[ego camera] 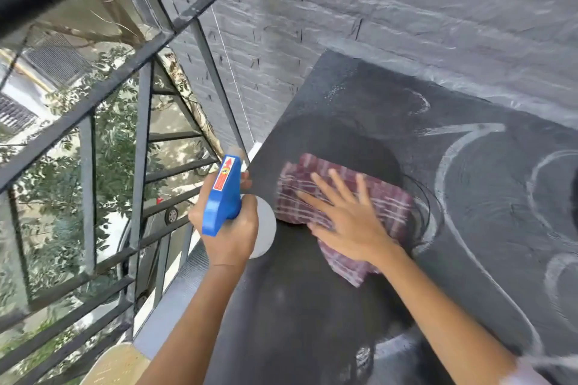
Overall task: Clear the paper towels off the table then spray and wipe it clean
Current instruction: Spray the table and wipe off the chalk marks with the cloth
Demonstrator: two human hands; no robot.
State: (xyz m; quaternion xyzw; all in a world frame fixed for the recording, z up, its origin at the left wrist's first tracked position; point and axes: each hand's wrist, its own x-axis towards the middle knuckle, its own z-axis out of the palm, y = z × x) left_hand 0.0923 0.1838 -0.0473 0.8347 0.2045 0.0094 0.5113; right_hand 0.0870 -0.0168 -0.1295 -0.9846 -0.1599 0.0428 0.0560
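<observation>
A dark slate surface (359,103) stands against a grey brick wall (406,9) beside a black metal railing (140,141), with trees and a parked car far below. White streaks (444,172) curl across the surface's right part. The right hand (350,222) lies flat, fingers spread, pressing a red checked cloth (312,184) onto the surface near its left edge. The left hand (228,228) is wrapped around a spray bottle (223,194) with a blue trigger head, just beside the cloth.
</observation>
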